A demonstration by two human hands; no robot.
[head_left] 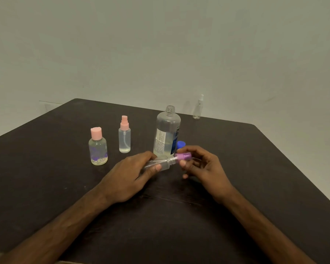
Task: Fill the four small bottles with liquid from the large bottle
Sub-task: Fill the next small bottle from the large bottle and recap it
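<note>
Bottle [166, 164] in left hand [130, 178], seemingly empty

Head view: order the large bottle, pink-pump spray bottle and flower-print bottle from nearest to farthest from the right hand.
1. The large bottle, just behind and left of the right hand.
2. The pink-pump spray bottle, further left.
3. The flower-print bottle, farthest left.
</note>
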